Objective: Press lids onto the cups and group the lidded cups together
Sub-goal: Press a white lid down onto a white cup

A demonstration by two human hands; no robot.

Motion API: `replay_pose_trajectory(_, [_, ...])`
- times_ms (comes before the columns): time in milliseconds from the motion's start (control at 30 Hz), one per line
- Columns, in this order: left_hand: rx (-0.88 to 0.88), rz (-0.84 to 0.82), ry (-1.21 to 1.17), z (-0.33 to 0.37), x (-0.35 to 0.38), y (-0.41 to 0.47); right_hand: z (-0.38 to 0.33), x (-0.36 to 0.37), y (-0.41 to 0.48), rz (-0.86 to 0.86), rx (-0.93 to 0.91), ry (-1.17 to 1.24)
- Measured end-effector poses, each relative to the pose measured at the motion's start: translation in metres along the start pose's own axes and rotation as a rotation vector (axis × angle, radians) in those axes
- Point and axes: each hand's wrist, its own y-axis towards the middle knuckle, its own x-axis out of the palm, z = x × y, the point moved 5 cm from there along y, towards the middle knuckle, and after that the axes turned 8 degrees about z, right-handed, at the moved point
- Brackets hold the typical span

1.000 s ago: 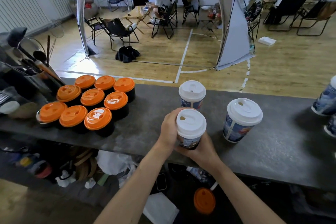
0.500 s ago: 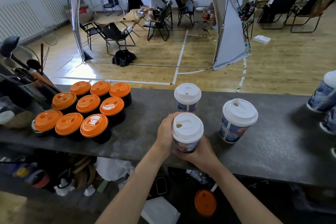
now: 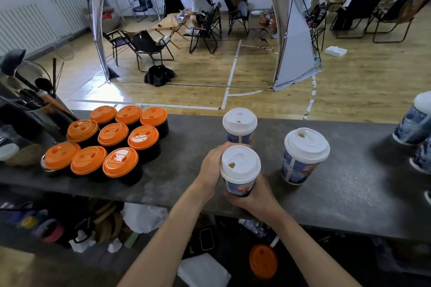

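- Far left: radiators (image 3: 28, 25) on the wall; tub of utensils (image 3: 35, 102) at the table end.
- Table (image 3: 186, 177): dark grey, scuffed top. Orange-lidded black cups (image 3: 109, 142) packed three by three on its left part.
- Centre, near edge: left hand (image 3: 211, 165) and right hand (image 3: 254, 196) both wrapped round one printed cup (image 3: 240, 187), white lid (image 3: 240, 163) on. Can't tell if it rests on the table.
- Second lidded cup (image 3: 239, 126) just behind it, third lidded cup (image 3: 303, 156) nearby on the right.
- Right edge: more cups (image 3: 414, 126), cut off.
- Beyond: wood floor (image 3: 349, 91) with white tape lines, tent (image 3: 293, 63), folding chairs (image 3: 149, 46), people seated.
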Motion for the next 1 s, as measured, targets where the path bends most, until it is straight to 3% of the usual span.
replay_pose_trajectory(200, [0.039,0.253,-0.137,-0.004,0.009,-0.019,0.003,0.0,-0.002,0.038,0.027,0.063])
replay_pose_trajectory(267, [-0.07,0.214,-0.164,-0.009,0.01,-0.014,0.003,-0.001,-0.001,0.022,0.037,0.063])
replay_pose_trajectory(367, [-0.202,0.026,-0.121,-0.007,0.012,-0.005,0.001,-0.003,-0.001,0.006,0.024,0.045])
replay_pose_trajectory(433, [-0.236,0.053,-0.114,-0.006,0.008,-0.005,-0.001,-0.003,-0.001,0.002,0.016,0.039])
replay_pose_trajectory(700, [-0.002,0.295,-0.163,-0.005,0.008,-0.026,-0.002,-0.002,-0.008,0.11,-0.019,0.078])
replay_pose_trajectory(800, [0.011,0.223,-0.127,-0.001,0.007,-0.018,-0.001,-0.004,-0.006,0.118,-0.01,0.058])
replay_pose_trajectory(1000, [-0.058,-0.076,-0.05,0.005,0.006,0.002,0.001,-0.003,-0.005,0.053,-0.016,0.039])
